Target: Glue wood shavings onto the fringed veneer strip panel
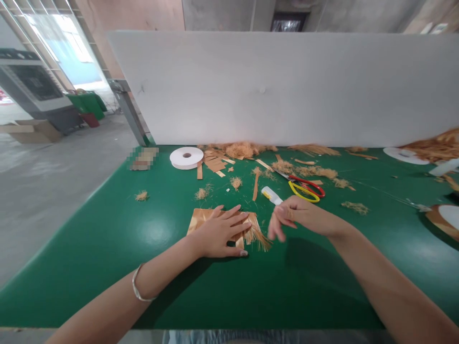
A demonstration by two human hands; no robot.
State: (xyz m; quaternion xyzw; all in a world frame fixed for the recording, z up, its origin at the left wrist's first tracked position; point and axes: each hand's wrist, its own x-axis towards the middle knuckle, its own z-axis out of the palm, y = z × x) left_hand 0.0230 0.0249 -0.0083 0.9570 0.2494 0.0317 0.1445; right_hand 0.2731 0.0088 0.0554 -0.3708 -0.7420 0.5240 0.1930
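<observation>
My left hand [224,231] lies flat with fingers spread on a tan strip piece [197,219], pressing it to the green table. The piece's right end runs out into a loose fringe [261,234]. Just right of that fringe hovers my right hand [292,215], thumb and forefinger drawn together and the lower fingers blurred. Whatever may be in its pinch is too small to make out. Behind it lies a small white bottle [271,195] with a yellow label, partly covered by the hand. Scissors [304,187] with red and yellow handles rest beyond.
On the green table [89,248], a white tape roll [186,156] stands near cut tan strips [214,161]. Fibre tufts [244,149] gather along the upright white board [287,91]. A round white-topped object [448,217] sits at the right edge, near a brown fibre bundle [439,145].
</observation>
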